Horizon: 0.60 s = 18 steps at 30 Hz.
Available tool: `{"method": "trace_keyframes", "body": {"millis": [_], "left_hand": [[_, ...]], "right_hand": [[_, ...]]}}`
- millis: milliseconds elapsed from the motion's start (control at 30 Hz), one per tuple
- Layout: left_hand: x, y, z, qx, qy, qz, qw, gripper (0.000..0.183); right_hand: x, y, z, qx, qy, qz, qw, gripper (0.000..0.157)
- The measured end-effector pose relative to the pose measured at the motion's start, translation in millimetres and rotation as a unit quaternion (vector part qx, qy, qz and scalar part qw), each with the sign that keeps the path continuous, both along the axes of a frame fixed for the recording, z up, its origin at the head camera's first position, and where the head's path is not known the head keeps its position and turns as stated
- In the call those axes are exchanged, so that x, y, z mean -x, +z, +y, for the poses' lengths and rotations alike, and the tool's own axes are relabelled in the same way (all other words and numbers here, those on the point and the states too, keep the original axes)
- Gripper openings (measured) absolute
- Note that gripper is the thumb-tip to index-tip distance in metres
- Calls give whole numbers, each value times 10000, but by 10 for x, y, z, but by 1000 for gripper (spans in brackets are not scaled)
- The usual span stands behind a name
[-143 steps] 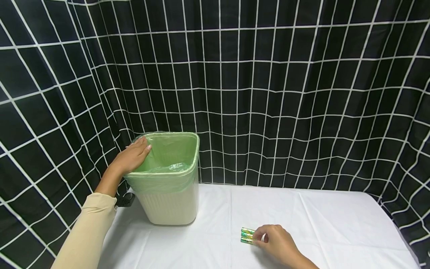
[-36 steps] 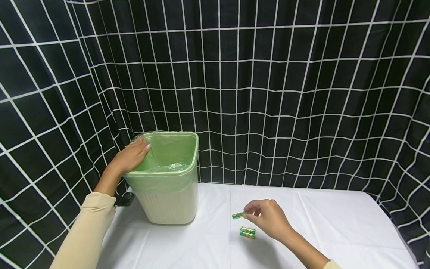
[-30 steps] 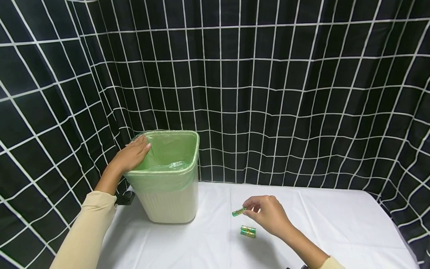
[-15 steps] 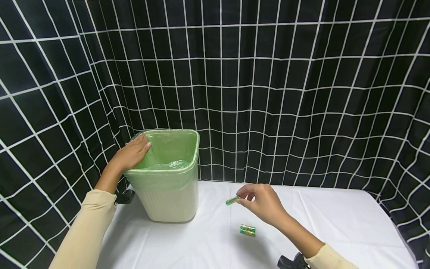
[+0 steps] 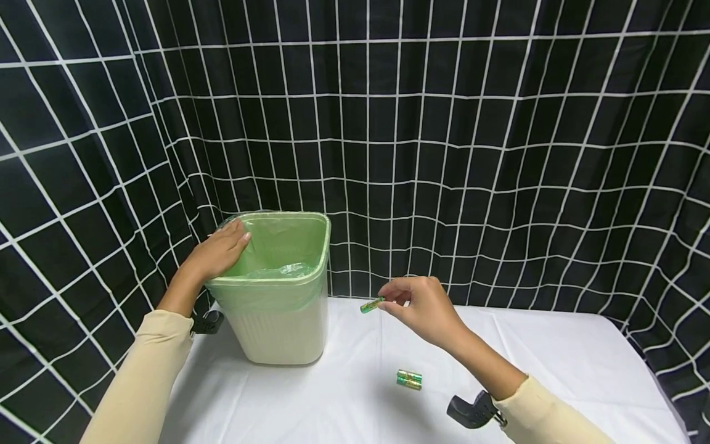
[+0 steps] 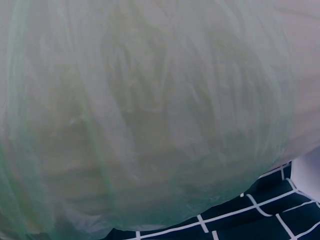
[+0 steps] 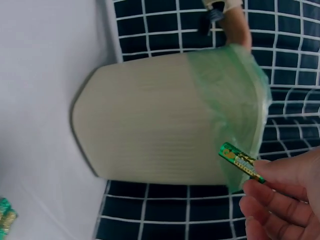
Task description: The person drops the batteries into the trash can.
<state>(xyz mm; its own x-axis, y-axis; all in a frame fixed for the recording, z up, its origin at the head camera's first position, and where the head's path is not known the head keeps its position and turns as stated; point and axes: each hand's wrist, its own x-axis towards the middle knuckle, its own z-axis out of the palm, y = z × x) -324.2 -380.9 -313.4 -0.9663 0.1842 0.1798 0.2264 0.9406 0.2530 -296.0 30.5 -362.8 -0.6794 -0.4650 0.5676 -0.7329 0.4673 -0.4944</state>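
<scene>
My right hand pinches one green and gold battery by its end, between thumb and fingertips, above the table and to the right of the trash can. The right wrist view shows the battery overlapping the can's bag-covered rim area. Two more green and gold batteries lie side by side on the white cloth. With fingers extended, my left hand rests on the can's left rim. A thin green bag lines the cream can and folds over its outside; the left wrist view shows only this bag up close.
A white cloth covers the table. Black curtains with a white grid hang behind it and at both sides. A black wrist-worn device sticks out below my right sleeve.
My right hand took one battery from the row of three, lifted it, and has carried it up and left toward the can. My left hand has stayed on the rim.
</scene>
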Motion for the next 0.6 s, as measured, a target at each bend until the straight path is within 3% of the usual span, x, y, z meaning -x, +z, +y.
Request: {"method": "trace_keyframes", "body": {"millis": [600], "left_hand": [[-5, -3, -12, -69, 40, -9, 10000, 63]], "right_hand": [[63, 565, -284, 212, 364, 151, 9990, 11]]}}
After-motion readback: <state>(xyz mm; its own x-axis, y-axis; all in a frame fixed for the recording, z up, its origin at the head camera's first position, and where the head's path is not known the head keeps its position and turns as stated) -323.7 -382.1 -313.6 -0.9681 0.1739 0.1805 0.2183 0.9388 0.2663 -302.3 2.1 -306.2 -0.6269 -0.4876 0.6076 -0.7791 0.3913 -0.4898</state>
